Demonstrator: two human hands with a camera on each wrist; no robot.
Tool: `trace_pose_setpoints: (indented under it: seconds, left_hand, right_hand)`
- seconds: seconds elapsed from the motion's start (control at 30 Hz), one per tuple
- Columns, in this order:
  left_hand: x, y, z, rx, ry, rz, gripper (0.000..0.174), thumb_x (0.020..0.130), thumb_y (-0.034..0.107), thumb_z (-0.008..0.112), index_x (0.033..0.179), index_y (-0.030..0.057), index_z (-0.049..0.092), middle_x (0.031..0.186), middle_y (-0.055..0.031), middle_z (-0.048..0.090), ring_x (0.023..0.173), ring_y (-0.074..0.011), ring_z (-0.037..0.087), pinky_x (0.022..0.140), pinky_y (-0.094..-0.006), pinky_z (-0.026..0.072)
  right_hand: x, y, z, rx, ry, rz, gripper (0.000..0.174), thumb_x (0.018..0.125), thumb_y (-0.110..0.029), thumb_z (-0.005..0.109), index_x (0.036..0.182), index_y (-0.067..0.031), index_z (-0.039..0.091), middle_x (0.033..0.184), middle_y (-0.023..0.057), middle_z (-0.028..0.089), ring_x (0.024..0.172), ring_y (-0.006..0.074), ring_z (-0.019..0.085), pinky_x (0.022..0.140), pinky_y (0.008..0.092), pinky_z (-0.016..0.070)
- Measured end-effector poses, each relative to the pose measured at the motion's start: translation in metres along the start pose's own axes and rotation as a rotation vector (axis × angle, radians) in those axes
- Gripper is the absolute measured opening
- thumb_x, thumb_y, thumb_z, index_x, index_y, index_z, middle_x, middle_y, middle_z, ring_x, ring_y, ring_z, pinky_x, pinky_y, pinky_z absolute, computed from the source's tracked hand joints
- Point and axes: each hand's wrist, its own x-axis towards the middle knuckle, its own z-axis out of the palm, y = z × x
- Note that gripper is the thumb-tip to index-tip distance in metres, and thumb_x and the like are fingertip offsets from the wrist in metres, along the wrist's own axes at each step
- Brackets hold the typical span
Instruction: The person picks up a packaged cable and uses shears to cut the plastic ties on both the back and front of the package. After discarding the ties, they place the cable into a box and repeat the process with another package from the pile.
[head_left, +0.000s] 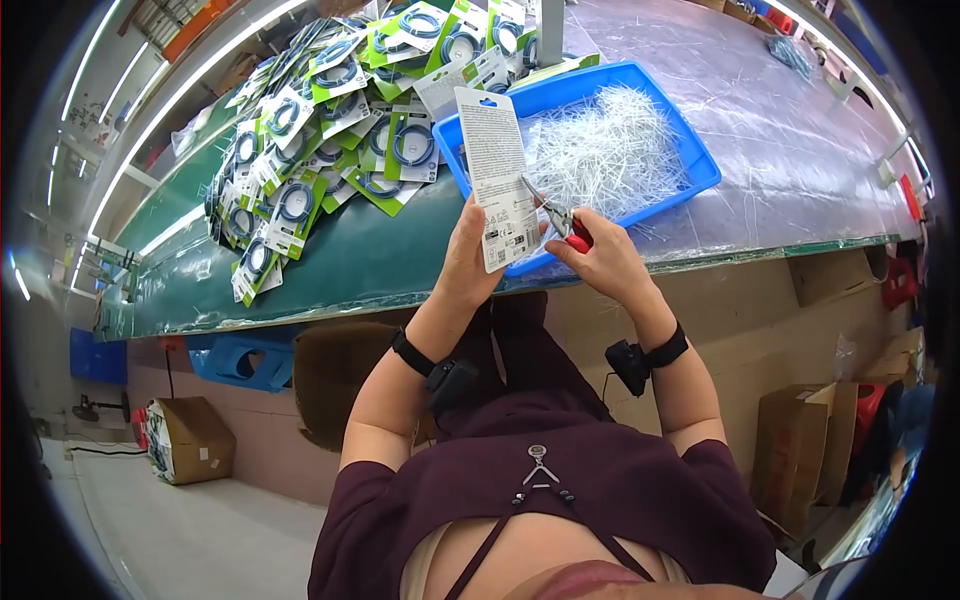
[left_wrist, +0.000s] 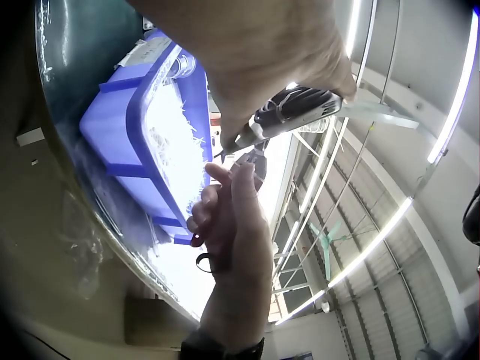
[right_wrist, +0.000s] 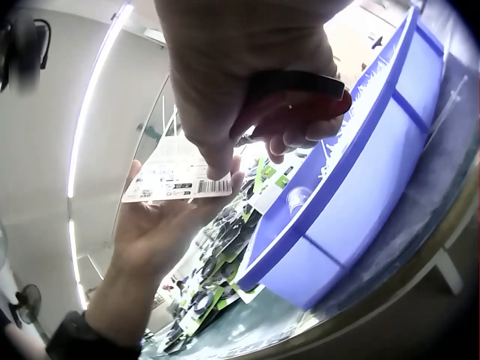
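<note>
My left hand [head_left: 466, 256] holds a white printed blister card [head_left: 495, 165] upright by its lower left edge, its text side facing me. In the left wrist view, a dark coiled cable [left_wrist: 300, 105] shows on the card's other side. My right hand [head_left: 614, 264] grips small cutting pliers [head_left: 558, 214] with red handles, their tips close to the card's right edge. Behind the card stands a blue plastic bin [head_left: 706, 180] at the table's front, with many thin white plastic strips [head_left: 615, 140] inside it.
A large heap of carded blue cables [head_left: 300, 200] covers the left of the green-topped table [head_left: 190, 285]. A grey post [head_left: 550, 35] rises behind the bin. Cardboard boxes [head_left: 795, 455] stand on the floor at the right, and a blue stool [head_left: 240, 362] sits under the table.
</note>
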Motion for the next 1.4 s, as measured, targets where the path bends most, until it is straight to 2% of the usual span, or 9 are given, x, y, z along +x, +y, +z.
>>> trace_pose_setpoints:
  seconds: [0.07,0.17,0.37,0.47,0.63,1.0,1.1,1.27,1.4]
  left_hand:
    - [0.002,-0.002,-0.001,-0.003,-0.013,0.003,0.065,0.097,0.045,0.050,0.142,0.0038,0.029,0.127,-0.0132,0.050,0.118,-0.0244,0.053,0.099,-0.0432,0.0465]
    - [0.007,-0.006,-0.005,0.290,0.034,0.042,0.058,0.097,0.039,0.052,0.139,0.0040,0.031,0.127,-0.0132,0.050,0.116,-0.0233,0.053,0.097,-0.0401,0.0479]
    - [0.024,-0.013,-0.015,0.285,0.059,0.012,0.055,0.098,0.036,0.052,0.138,0.0044,0.033,0.125,-0.0139,0.052,0.112,-0.0229,0.056,0.095,-0.0385,0.0487]
    - [0.028,-0.008,-0.014,0.152,0.027,0.024,0.055,0.098,0.037,0.052,0.138,0.0047,0.033,0.125,-0.0143,0.053,0.110,-0.0230,0.057,0.095,-0.0389,0.0488]
    - [0.027,-0.010,-0.010,0.066,0.001,-0.022,0.056,0.098,0.041,0.050,0.138,0.0059,0.033,0.127,-0.0146,0.053,0.113,-0.0237,0.057,0.096,-0.0396,0.0481]
    - [0.025,-0.018,-0.010,0.004,-0.002,-0.052,0.058,0.098,0.041,0.049,0.141,0.0068,0.030,0.129,-0.0138,0.052,0.118,-0.0252,0.054,0.099,-0.0396,0.0457]
    - [0.024,-0.018,-0.009,0.229,0.017,-0.012,0.063,0.096,0.051,0.047,0.139,0.0066,0.033,0.131,-0.0165,0.052,0.122,-0.0301,0.052,0.100,-0.0446,0.0448]
    - [0.033,-0.022,-0.023,0.377,0.128,-0.034,0.060,0.097,0.050,0.045,0.138,0.0063,0.035,0.131,-0.0157,0.052,0.122,-0.0299,0.052,0.099,-0.0455,0.0462]
    - [0.040,-0.018,-0.037,0.165,0.088,-0.034,0.061,0.097,0.050,0.044,0.140,0.0068,0.033,0.133,-0.0162,0.050,0.123,-0.0318,0.051,0.099,-0.0488,0.0457]
  right_hand:
    - [0.000,0.000,0.000,-0.008,0.012,0.005,0.045,0.079,-0.038,0.073,0.094,-0.0007,0.055,0.083,0.0189,0.059,0.079,0.0377,0.058,0.067,0.0405,0.0460]
    - [0.003,0.009,0.000,-0.059,-0.038,0.054,0.045,0.079,-0.039,0.073,0.093,-0.0007,0.055,0.081,0.0196,0.059,0.078,0.0380,0.058,0.067,0.0409,0.0456]
    - [0.018,0.025,-0.004,-0.045,-0.195,0.150,0.047,0.079,-0.040,0.073,0.097,-0.0006,0.055,0.084,0.0198,0.059,0.079,0.0380,0.058,0.068,0.0410,0.0460]
    - [0.013,0.019,-0.004,-0.058,0.018,-0.026,0.050,0.078,-0.039,0.074,0.103,-0.0004,0.054,0.089,0.0188,0.059,0.082,0.0364,0.058,0.071,0.0404,0.0466]
    - [0.006,0.002,-0.003,-0.146,0.179,-0.113,0.052,0.077,-0.037,0.076,0.107,-0.0002,0.053,0.093,0.0175,0.059,0.085,0.0349,0.059,0.073,0.0401,0.0471]
    - [0.005,-0.002,-0.001,-0.080,0.064,-0.044,0.049,0.077,-0.037,0.076,0.101,-0.0004,0.054,0.087,0.0176,0.058,0.080,0.0343,0.058,0.070,0.0408,0.0462]
    - [0.009,0.001,-0.005,-0.009,-0.026,-0.028,0.047,0.078,-0.037,0.075,0.098,0.0001,0.053,0.083,0.0182,0.057,0.078,0.0346,0.057,0.069,0.0408,0.0455]
    - [0.019,0.017,-0.006,0.101,-0.245,0.083,0.047,0.078,-0.037,0.075,0.092,0.0010,0.053,0.078,0.0191,0.056,0.074,0.0355,0.056,0.067,0.0413,0.0441]
    - [0.009,0.027,-0.008,0.013,-0.087,0.082,0.049,0.077,-0.039,0.075,0.098,0.0004,0.054,0.084,0.0191,0.058,0.078,0.0355,0.057,0.070,0.0413,0.0452]
